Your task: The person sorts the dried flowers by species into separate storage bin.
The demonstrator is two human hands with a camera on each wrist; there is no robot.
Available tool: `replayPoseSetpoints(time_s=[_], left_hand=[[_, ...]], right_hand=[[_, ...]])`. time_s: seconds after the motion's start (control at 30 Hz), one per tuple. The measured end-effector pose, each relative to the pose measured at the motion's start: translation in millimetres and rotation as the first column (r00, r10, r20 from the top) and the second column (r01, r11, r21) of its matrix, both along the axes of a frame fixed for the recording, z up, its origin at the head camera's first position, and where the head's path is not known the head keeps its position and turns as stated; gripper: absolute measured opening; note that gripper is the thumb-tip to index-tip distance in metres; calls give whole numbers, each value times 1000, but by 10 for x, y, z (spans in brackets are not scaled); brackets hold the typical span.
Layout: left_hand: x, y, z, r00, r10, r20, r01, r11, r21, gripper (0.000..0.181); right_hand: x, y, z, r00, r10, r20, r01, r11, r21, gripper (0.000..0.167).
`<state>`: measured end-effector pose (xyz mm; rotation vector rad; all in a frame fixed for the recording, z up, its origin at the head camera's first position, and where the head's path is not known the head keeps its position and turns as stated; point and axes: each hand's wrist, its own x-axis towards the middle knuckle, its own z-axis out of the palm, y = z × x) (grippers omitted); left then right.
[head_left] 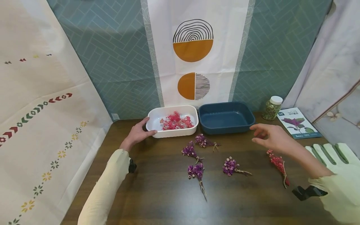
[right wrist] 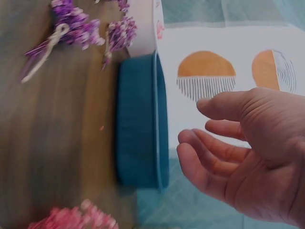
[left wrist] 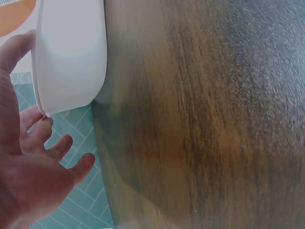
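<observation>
wood table [head_left: 149, 187], left hand [head_left: 137, 133] grips the white baking dish [head_left: 175, 133]; right hand [head_left: 272, 137] is empty, fingers loosely bent, blue baking dish [head_left: 227, 128] stretching lengthwise left of them.

The place looks like a home-style corner for flower craft, though whether it is a real room or a dressed set cannot be told. A dark wood-grain table [head_left: 157, 193] stands against a teal cloth [head_left: 123, 56] with a herringbone print, creased like hung fabric, and a white panel [head_left: 225, 31] with ochre and black half-circles runs down its middle. A cream drape [head_left: 36, 106] with folk-style borders closes the left side; a marble-patterned drape [head_left: 332, 68] closes the right. Craft shows in the twine-tied purple dried-flower bunches [head_left: 196, 170], the lidded jar [head_left: 271, 112] of greenish bits, the flower-printed card [head_left: 299, 123] and the pale glove [head_left: 337, 165] with green between its fingers
</observation>
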<state>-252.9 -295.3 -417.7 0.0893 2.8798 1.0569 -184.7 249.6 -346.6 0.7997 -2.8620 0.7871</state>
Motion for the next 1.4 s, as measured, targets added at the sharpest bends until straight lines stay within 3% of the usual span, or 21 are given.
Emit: replayPoseSetpoints(time_s=[0.2,0.43,0.6,0.73,1.13,1.23,1.4], left_hand=[[2,4,3,1000,4,-9,-4,1000,5,97],[5,23,7,1000,5,-4,-5,1000,-5,98],[1,17,-2,1000,9,8,-9,1000,2,98],[3,12,-10,1000,10,6,-10,1000,-2,98],[16,8,-13,1000,9,1,-9,1000,14,98],[15,13,-8,1000,14,8,-14,1000,13,98],[5,9,-18,1000,14,7,-14,1000,4,97]], right_hand=[[205,310,-146,995,-97,18,97,995,15,44],[469,571,-359,975,-214,65,210,976,60,51],[570,720,-501,962,-269,45,263,960,97,54],[635,784,-617,946,-316,76,306,944,121,58],[677,794,-838,889,-340,307,327,940,95,73],[671,787,-859,888,-345,304,335,938,85,71],[653,768,-890,904,-345,253,337,939,74,59]])
